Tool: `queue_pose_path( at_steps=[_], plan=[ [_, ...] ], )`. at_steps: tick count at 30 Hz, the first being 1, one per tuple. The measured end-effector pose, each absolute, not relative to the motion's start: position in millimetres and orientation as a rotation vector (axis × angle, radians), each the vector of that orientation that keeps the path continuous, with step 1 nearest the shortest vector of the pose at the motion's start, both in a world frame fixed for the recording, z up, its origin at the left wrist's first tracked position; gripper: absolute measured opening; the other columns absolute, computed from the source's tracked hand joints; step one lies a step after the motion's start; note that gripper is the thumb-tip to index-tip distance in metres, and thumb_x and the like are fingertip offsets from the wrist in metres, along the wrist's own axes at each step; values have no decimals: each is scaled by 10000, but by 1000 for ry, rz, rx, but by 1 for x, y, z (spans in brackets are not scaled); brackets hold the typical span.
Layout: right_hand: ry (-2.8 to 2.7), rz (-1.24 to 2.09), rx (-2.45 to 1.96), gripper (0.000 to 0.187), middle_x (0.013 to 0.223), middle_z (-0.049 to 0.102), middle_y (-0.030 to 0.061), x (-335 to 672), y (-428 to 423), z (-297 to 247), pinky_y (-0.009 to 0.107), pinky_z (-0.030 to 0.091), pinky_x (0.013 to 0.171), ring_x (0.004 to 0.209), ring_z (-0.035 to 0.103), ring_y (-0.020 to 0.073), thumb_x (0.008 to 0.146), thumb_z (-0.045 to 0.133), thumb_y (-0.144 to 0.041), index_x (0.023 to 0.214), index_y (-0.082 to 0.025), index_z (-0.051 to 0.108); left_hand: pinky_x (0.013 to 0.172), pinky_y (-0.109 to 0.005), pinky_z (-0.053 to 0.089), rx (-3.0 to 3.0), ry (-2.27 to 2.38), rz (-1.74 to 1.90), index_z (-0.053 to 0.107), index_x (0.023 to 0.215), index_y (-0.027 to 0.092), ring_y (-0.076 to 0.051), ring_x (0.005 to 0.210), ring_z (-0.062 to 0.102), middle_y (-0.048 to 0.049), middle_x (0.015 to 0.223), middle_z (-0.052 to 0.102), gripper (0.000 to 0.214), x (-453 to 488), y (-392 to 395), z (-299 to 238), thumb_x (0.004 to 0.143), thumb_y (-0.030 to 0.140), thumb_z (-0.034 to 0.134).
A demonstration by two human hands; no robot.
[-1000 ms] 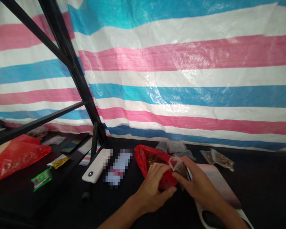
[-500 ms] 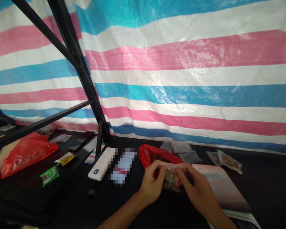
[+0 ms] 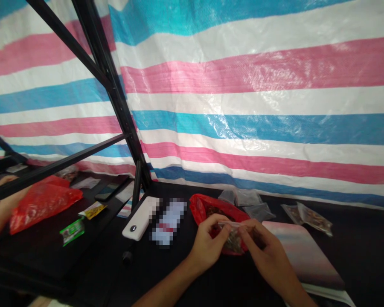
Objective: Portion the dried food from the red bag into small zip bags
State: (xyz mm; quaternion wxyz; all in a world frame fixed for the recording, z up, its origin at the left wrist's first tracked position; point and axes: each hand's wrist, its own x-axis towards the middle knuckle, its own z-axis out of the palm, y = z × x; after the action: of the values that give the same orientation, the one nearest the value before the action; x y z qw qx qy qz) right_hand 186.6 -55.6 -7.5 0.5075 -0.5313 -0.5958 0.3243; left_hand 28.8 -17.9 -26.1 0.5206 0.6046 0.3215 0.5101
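My left hand (image 3: 211, 241) and my right hand (image 3: 264, 243) both pinch the top edge of a small clear zip bag (image 3: 233, 241), thumbs facing each other. Brownish dried bits show through the lower part of this bag; their kind I cannot make out. Right behind the hands lies an open red plastic bag (image 3: 198, 207) with more brown pieces inside, partly covered by my fingers. Several flat clear bags (image 3: 248, 198) rest just past the red bag. To the right, filled clear bags (image 3: 315, 217) with brown contents lie on the black table (image 3: 365, 243).
A pale pink notebook (image 3: 302, 251) lies by my right forearm. At left are a white power bank (image 3: 142, 217), a blurred-out packet (image 3: 169, 224), a black metal frame (image 3: 115, 98) and small snack packets (image 3: 72, 232). Another person's arm (image 3: 6, 209) reaches behind a red bag (image 3: 48, 202).
The zip bag's lower end has tilted away and is less visible, while my fingertips have come closer together along its top edge. The whole view has shifted slightly.
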Motion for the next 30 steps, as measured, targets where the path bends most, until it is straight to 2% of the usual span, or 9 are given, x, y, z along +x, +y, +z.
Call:
queue_pose_path(
  at_steps=[7,10,14,17,23,27,30],
  plan=[
    [-1444,794,-1292,386,664,647,2,186,-57,1,279,518,588,632,621,184,887,594,-584,735,-231,621,778,-297,514,1415,822,1176,709,934,143,-196,823,655,-76,890,725,436,30,-16,-27,850,571,695],
    [-1455,778,-1318,339,682,662,7,188,-56,-2,288,528,600,656,642,197,895,586,-544,779,-230,644,749,-296,512,1438,846,1161,711,907,138,-190,793,647,-74,860,721,395,29,-15,-28,871,530,684],
    [-1496,652,-1339,258,798,707,28,190,-53,-9,314,550,693,751,674,217,875,621,-480,861,-228,676,775,-300,492,1506,824,1201,715,854,138,-188,812,626,-67,852,704,297,28,-15,-28,862,435,713],
    [-1548,574,-1342,268,764,683,22,189,-53,-10,298,521,645,698,639,198,915,587,-468,826,-234,680,783,-296,483,1532,801,1208,701,832,140,-186,823,614,-62,850,689,263,29,-16,-28,849,401,727],
    [-1577,472,-1325,263,755,644,24,189,-54,-8,306,521,682,715,620,199,948,555,-426,804,-244,678,728,-272,466,1479,796,1188,651,847,154,-161,768,572,-28,813,636,323,27,-14,-25,864,472,704],
    [-1596,462,-1315,221,825,677,39,190,-51,-10,334,543,762,803,646,220,916,606,-436,855,-253,714,743,-276,455,1506,807,1146,652,871,155,-160,783,564,-25,828,628,326,25,-12,-24,880,478,688],
    [-1592,436,-1299,249,805,646,42,191,-52,-9,337,546,746,770,635,217,911,619,-453,802,-250,713,779,-287,456,1567,786,1115,657,900,160,-175,838,576,-44,888,637,305,24,-13,-23,907,465,657]
  ],
)
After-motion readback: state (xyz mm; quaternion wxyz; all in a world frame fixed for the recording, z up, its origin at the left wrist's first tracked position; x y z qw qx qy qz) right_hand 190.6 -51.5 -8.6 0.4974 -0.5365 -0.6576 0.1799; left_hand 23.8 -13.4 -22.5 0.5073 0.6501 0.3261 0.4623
